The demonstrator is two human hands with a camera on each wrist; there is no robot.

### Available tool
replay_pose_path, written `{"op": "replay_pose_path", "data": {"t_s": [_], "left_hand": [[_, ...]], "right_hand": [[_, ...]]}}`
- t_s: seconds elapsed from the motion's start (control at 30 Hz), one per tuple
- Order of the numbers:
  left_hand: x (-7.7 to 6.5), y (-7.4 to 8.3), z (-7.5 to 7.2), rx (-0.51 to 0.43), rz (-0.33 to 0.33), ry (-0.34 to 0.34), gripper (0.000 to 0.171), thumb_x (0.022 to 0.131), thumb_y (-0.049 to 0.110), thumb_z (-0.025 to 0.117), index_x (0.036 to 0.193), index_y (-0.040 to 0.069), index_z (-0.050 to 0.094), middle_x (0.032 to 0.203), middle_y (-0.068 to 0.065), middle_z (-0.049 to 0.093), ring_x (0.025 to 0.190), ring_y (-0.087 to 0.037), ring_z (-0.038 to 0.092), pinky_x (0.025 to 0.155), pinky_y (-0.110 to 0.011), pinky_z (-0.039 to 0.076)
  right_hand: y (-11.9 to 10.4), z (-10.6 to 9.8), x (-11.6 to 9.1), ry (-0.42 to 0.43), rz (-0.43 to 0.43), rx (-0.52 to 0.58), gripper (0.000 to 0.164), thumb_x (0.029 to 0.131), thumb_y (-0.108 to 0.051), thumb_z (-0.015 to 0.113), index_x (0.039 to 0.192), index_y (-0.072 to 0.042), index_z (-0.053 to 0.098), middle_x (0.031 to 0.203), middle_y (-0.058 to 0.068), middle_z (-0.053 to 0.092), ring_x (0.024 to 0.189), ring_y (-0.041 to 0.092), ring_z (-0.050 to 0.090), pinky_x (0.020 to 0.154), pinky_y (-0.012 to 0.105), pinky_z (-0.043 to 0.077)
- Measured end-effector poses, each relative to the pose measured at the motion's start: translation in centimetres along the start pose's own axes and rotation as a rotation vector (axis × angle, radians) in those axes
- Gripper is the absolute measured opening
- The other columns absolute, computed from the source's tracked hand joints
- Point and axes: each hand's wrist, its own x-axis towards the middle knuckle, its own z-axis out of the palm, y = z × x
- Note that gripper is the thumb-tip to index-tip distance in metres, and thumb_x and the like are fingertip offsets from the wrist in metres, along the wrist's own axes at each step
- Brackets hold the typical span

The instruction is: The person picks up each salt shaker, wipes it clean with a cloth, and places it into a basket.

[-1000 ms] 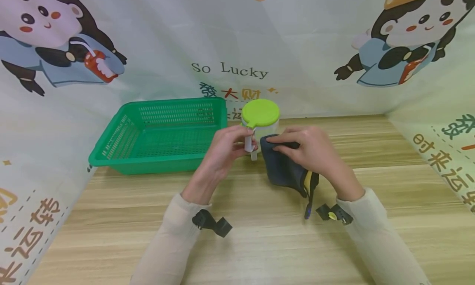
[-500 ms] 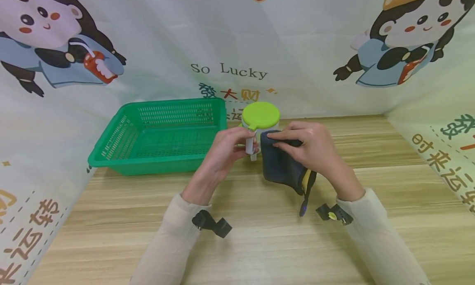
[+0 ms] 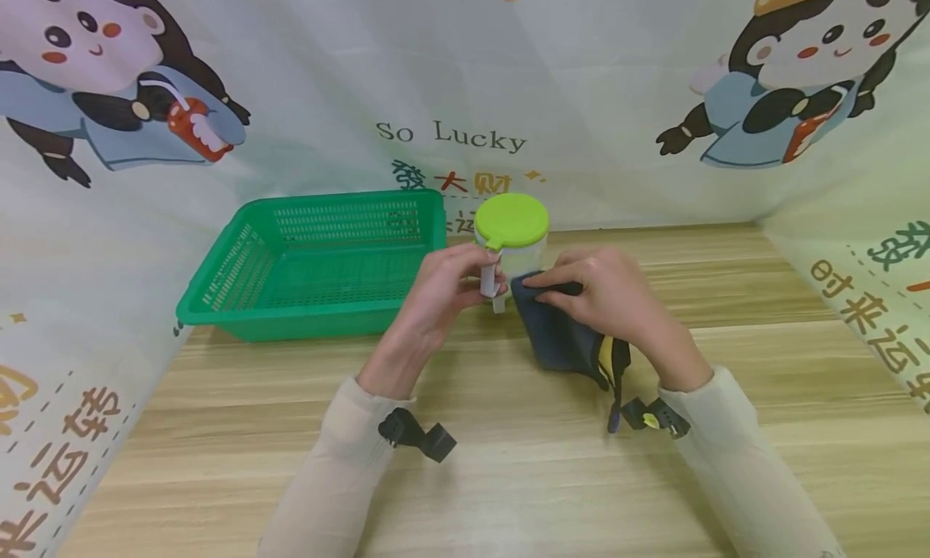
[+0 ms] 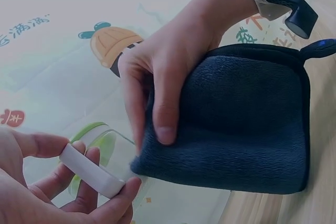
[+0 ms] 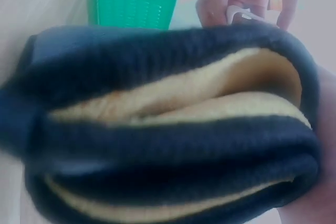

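A clear container with a lime green lid [image 3: 512,220] stands near the back wall. My left hand [image 3: 443,287] holds its white handle [image 3: 489,279], pinched between thumb and fingers in the left wrist view. My right hand [image 3: 606,287] grips a folded dark blue cloth [image 3: 559,332] with a yellow inner side and a hanging loop. The cloth's upper corner is close beside the container; whether it touches I cannot tell. Its fuzzy face [image 4: 241,124] shows large in the left wrist view. In the right wrist view, the yellow inner layers [image 5: 210,87] show between blue folds.
Left of the container stands a green slatted plastic basket [image 3: 334,319] on the wood-grain table [image 3: 479,469]. A printed white sheet [image 3: 603,98] hangs behind and along both sides. Each wrist carries a small black camera.
My right hand rose slightly with the cloth, then came back down. The cloth's lower end and loop swung left, then right. My left hand keeps its hold on the handle.
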Motion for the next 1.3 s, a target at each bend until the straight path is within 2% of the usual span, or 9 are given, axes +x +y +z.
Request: {"op": "replay_pose_path", "data": {"t_s": [0.3,0.43,0.53,0.8,0.93,1.13,1.3], "left_hand": [[0.12,-0.14,0.19,0.005,-0.013,0.019,0.019,0.092,0.019,0.061,0.093,0.000,0.065,0.085,-0.006,0.061,0.082,-0.023,0.064,0.083,-0.035,0.057],[0.09,-0.09,0.22,0.001,-0.014,0.026,0.017,0.092,0.018,0.061,0.092,0.002,0.066,0.085,-0.006,0.061,0.082,-0.023,0.065,0.084,-0.036,0.057],[0.06,-0.05,0.22,0.007,-0.014,0.018,0.018,0.092,0.019,0.061,0.093,0.001,0.066,0.085,-0.005,0.062,0.082,-0.021,0.063,0.083,-0.035,0.057],[-0.06,0.09,0.15,-0.001,-0.005,0.000,0.027,0.092,0.019,0.061,0.100,-0.006,0.063,0.085,-0.006,0.063,0.082,-0.022,0.062,0.083,-0.035,0.056],[-0.10,0.12,0.11,0.007,0.000,-0.001,0.027,0.092,0.020,0.061,0.103,-0.005,0.065,0.089,-0.007,0.063,0.085,-0.023,0.063,0.083,-0.035,0.056],[-0.11,0.12,0.16,0.019,0.022,-0.011,0.026,0.092,0.019,0.060,0.098,-0.005,0.064,0.084,-0.007,0.063,0.081,-0.022,0.063,0.081,-0.035,0.056],[-0.13,0.13,0.20,0.039,0.032,-0.015,0.027,0.093,0.020,0.060,0.096,-0.006,0.063,0.082,-0.006,0.062,0.081,-0.022,0.062,0.083,-0.038,0.056]], "right_hand": [[-0.22,-0.41,0.01,0.194,-0.034,0.011,0.022,0.080,-0.022,0.079,0.101,-0.026,0.077,0.080,-0.004,0.069,0.059,0.006,0.056,0.052,0.024,0.040],[-0.27,-0.51,0.12,0.232,-0.043,0.015,0.023,0.079,-0.020,0.080,0.101,-0.025,0.077,0.078,-0.003,0.068,0.061,0.007,0.057,0.053,0.024,0.040],[-0.24,-0.48,0.09,0.207,-0.038,0.014,0.022,0.079,-0.021,0.079,0.100,-0.026,0.077,0.079,-0.005,0.068,0.058,0.006,0.054,0.051,0.024,0.039],[-0.21,0.04,0.07,0.021,-0.026,-0.024,0.021,0.080,-0.024,0.078,0.101,-0.027,0.077,0.080,-0.007,0.070,0.059,0.004,0.054,0.051,0.022,0.037],[-0.11,0.29,0.00,-0.028,-0.005,-0.036,0.020,0.080,-0.025,0.078,0.100,-0.028,0.077,0.080,-0.007,0.070,0.056,0.003,0.051,0.050,0.022,0.036],[-0.10,0.34,-0.01,-0.030,-0.004,-0.041,0.019,0.081,-0.026,0.078,0.100,-0.028,0.077,0.082,-0.007,0.071,0.057,0.003,0.052,0.049,0.022,0.037],[-0.11,0.10,-0.04,0.042,-0.026,-0.033,0.020,0.080,-0.023,0.078,0.100,-0.026,0.077,0.082,-0.006,0.070,0.058,0.004,0.054,0.050,0.022,0.039]]}}
